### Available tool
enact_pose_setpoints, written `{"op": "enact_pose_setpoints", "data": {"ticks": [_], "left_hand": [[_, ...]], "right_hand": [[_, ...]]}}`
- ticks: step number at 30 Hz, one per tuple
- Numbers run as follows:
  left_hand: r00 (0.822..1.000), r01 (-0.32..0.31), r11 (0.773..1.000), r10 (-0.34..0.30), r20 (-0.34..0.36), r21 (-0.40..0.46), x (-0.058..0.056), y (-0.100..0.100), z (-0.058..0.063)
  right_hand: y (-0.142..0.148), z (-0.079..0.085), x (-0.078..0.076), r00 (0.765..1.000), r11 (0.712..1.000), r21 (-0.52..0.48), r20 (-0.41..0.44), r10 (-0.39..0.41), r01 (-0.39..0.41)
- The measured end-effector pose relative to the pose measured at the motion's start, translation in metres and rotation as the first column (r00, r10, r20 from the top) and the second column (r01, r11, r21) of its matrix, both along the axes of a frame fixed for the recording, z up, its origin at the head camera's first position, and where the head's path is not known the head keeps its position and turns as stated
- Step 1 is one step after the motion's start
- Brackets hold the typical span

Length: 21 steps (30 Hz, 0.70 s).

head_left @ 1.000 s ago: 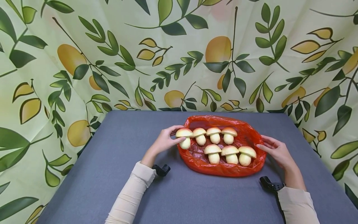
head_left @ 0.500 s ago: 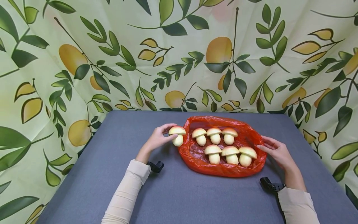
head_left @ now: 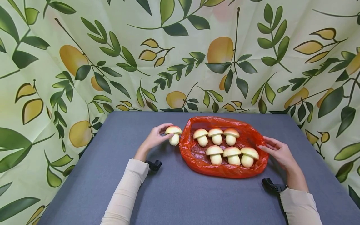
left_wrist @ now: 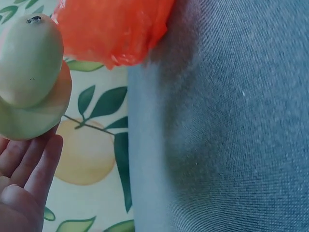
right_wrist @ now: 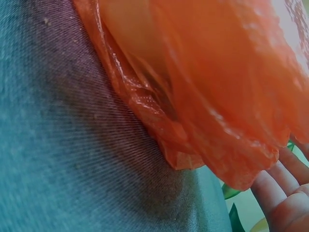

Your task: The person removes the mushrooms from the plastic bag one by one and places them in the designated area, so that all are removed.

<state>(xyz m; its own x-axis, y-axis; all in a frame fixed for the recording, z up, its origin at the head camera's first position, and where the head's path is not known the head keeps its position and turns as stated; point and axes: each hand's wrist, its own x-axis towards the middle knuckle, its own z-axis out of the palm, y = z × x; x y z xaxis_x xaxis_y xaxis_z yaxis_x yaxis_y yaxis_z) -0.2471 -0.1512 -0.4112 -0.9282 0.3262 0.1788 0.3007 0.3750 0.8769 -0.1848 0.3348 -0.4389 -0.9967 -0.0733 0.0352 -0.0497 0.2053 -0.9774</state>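
Observation:
A toy mushroom (head_left: 174, 138) with a pale stem and a red-tinged cap is pinched between the thumb and fingers of my left hand (head_left: 152, 138). It is held just outside the left rim of a red plastic bag (head_left: 222, 171), cap up. In the left wrist view, the mushroom (left_wrist: 31, 63) shows a dark mark on the end of its stem. My right hand (head_left: 282, 155) grips the bag's right edge, thumb over the rim and fingers outside. Inside the spread bag, similar mushrooms (head_left: 216, 154) lie in two rows of three.
The bag stands on a grey cloth-covered table (head_left: 197, 200). Behind and at the sides hangs a curtain (head_left: 180, 47) printed with leaves and fruit. Each wrist wears a black camera mount (head_left: 154, 165).
My left hand has moved left, carrying the mushroom from over the bag's left rim to outside it. My right hand stays at the bag's right edge.

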Motion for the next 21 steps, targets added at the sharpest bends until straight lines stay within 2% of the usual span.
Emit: {"op": "enact_pose_setpoints", "data": {"ticks": [7,14,21], "left_hand": [[1.000,0.004,1.000,-0.005,0.006,0.023,-0.007,-0.004,-0.004],[1.000,-0.003,1.000,0.003,0.005,-0.003,-0.014,-0.009,-0.011],[1.000,-0.007,1.000,0.006,0.030,0.014,-0.022,-0.014,-0.018]], "right_hand": [[0.000,0.001,0.002,1.000,1.000,0.018,-0.009,-0.001,0.002],[0.001,0.000,0.001,1.000,0.998,0.069,-0.001,-0.012,0.012],[0.000,0.000,0.000,1.000,0.999,0.042,-0.008,-0.001,0.001]]}}
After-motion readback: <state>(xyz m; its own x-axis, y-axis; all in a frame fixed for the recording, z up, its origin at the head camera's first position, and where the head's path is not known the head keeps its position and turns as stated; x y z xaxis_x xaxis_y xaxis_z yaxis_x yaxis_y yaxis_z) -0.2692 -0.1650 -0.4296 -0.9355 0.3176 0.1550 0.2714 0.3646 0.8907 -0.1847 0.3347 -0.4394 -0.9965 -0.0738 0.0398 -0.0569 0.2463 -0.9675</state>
